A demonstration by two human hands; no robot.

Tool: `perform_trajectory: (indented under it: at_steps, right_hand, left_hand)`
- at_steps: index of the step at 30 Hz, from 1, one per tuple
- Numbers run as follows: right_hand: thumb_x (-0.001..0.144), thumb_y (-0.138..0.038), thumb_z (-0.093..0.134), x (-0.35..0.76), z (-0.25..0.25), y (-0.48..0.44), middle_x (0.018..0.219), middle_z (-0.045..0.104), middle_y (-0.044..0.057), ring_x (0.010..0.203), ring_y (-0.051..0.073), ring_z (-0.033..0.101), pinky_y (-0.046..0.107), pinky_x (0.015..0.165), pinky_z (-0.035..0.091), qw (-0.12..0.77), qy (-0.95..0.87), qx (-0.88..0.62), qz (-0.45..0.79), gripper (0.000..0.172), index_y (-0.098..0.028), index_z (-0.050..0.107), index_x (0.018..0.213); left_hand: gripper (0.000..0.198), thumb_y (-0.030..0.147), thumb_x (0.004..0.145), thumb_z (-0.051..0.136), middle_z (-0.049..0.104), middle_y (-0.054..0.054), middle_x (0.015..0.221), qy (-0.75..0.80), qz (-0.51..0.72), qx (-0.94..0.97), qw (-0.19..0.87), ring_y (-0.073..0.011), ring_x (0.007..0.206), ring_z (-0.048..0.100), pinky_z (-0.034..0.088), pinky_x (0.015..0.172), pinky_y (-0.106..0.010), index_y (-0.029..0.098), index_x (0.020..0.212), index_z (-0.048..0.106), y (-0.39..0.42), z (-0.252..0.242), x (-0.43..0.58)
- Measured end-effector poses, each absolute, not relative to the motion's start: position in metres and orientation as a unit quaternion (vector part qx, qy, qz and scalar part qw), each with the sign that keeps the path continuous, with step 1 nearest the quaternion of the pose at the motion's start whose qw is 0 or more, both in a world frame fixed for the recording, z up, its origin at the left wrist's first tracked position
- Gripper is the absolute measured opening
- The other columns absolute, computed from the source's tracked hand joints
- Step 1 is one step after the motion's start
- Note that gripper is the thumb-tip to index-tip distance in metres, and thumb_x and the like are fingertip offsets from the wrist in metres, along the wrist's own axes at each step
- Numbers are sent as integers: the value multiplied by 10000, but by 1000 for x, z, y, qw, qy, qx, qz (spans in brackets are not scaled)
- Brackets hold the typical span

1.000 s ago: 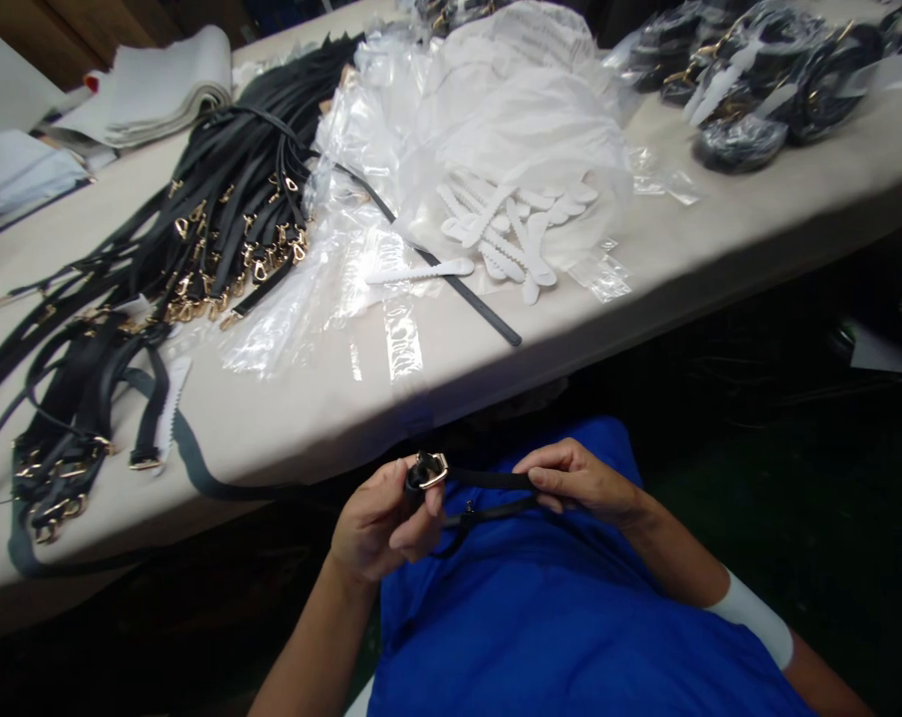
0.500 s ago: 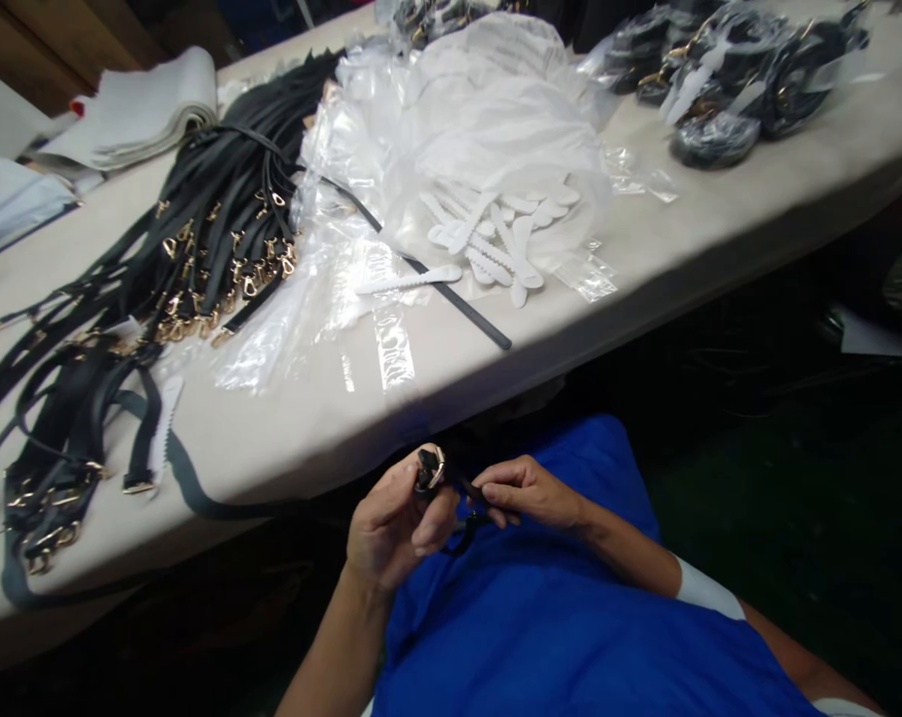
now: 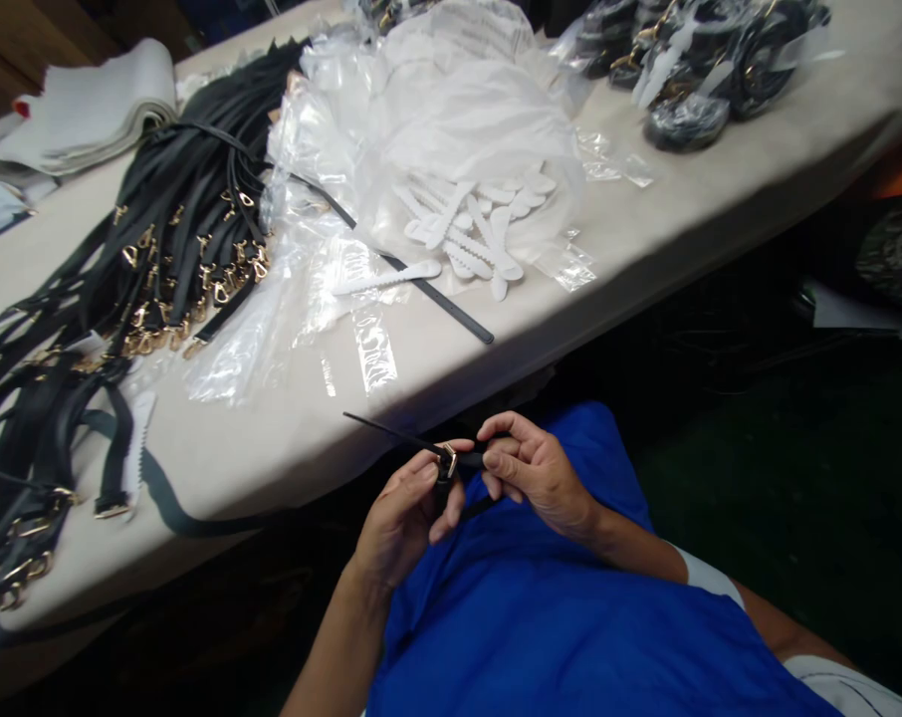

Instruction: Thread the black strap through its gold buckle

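- Well, the thin black strap (image 3: 395,434) is up in the air between both hands, above the person's blue shirt (image 3: 563,627), and below the counter's front edge in this view.
- Its gold-coloured buckle (image 3: 449,461) sits at the meeting point of the hands, pinched on the left hand's side and just beside the right hand's fingertips.
- Its long free tail runs nearly straight from the buckle up and to the left, ending in a point over the counter's near edge; its other length runs right, into the right hand.
- The left hand (image 3: 402,523) is nearer the tail and holds the buckle from below. Its fingers (image 3: 427,478) curl together around a dark folded part of the strap under the buckle.
- The right hand (image 3: 533,473) has its fingers (image 3: 507,463) bent and pressed together, pinching the strap just right of the buckle.
- On the counter (image 3: 436,378) lie a heap of black straps with gold clasps (image 3: 182,229), white serrated strips (image 3: 458,234), clear plastic bags (image 3: 234,358), a loose black strap (image 3: 451,309), and bagged coiled straps (image 3: 690,70).
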State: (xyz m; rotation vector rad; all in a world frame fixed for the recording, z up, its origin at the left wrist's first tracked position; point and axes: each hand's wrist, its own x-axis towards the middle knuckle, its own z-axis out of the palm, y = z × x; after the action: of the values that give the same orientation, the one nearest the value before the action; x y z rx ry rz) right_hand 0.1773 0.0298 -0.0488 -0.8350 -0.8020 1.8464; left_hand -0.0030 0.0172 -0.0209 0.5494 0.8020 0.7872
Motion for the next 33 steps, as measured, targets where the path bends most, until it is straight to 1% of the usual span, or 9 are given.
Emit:
perform_trajectory:
  at_steps: [7, 10, 12, 17, 20, 23, 27, 30, 33]
  right_hand:
    - [808, -340, 749, 169, -31, 38, 585, 620, -36, 453, 68, 498, 161, 446, 386, 443, -365, -277, 771, 311, -168, 501, 880]
    - [801, -344, 761, 168, -35, 41, 624, 628, -26, 539, 95, 586, 180, 520, 456, 416, -376, -238, 793, 312, -159, 520, 870]
    - [798, -367, 764, 167, -40, 43, 653, 642, -14, 538, 100, 594, 170, 490, 449, 391, -374, -201, 817, 333, -154, 537, 916]
    - [858, -500, 662, 167, -56, 45, 640, 645, 11, 509, 109, 577, 208, 507, 473, 333, -369, -144, 855, 441, -125, 562, 1068]
    - [844, -449, 696, 188, -64, 45, 557, 545, -37, 440, 70, 481, 169, 429, 354, 330, -354, -220, 847, 370, -139, 599, 1022]
    - [771, -413, 774, 233, -70, 52, 525, 427, -67, 390, 37, 355, 178, 380, 194, 396, -329, -350, 782, 332, -192, 640, 979]
    - [697, -441, 820, 301, -75, 66, 639, 550, 27, 410, 61, 372, 260, 363, 144, 496, -333, -526, 605, 273, -275, 702, 879]
    - [746, -496, 759, 330, -83, 71, 742, 603, 63, 498, 132, 449, 296, 372, 235, 510, -407, -614, 445, 210, -319, 717, 852]
    - [769, -561, 707, 333, -102, 74, 802, 683, 83, 604, 206, 583, 346, 470, 404, 418, -522, -654, 352, 272, -317, 727, 887]
  left_hand:
    - [378, 316, 916, 531, 630, -61, 662, 349, 387, 304, 798, -91, 481, 468, 307, 438, -174, 145, 1251, 569, 14, -10, -13]
    - [363, 338, 862, 618, 637, -72, 674, 328, 348, 347, 807, -108, 505, 495, 305, 422, -173, 121, 1153, 622, 15, -2, -14]
    - [280, 333, 864, 613, 636, -71, 666, 333, 357, 359, 795, -99, 498, 484, 309, 427, -172, 114, 1033, 652, 15, 2, -16]
    - [149, 279, 878, 566, 577, -1, 575, 316, 567, 313, 693, -81, 482, 453, 380, 472, -185, 140, 847, 610, 21, 31, -40]
    - [62, 184, 850, 615, 546, 74, 557, 250, 701, 276, 608, -56, 424, 400, 364, 422, -176, 179, 804, 574, 26, 59, -68]
    - [125, 156, 868, 610, 465, 111, 500, 199, 756, 292, 551, -45, 390, 362, 304, 359, -166, 202, 769, 549, 25, 76, -98]
    - [158, 197, 790, 672, 360, 101, 400, 244, 710, 345, 563, -65, 353, 350, 292, 340, -181, 197, 710, 537, 13, 73, -126]
    - [146, 255, 763, 675, 453, 63, 425, 354, 670, 343, 555, -82, 371, 401, 400, 416, -192, 181, 718, 557, 5, 61, -128]
    - [181, 335, 792, 640, 507, 17, 460, 419, 625, 330, 569, -93, 418, 442, 435, 482, -201, 161, 759, 603, 1, 47, -115]
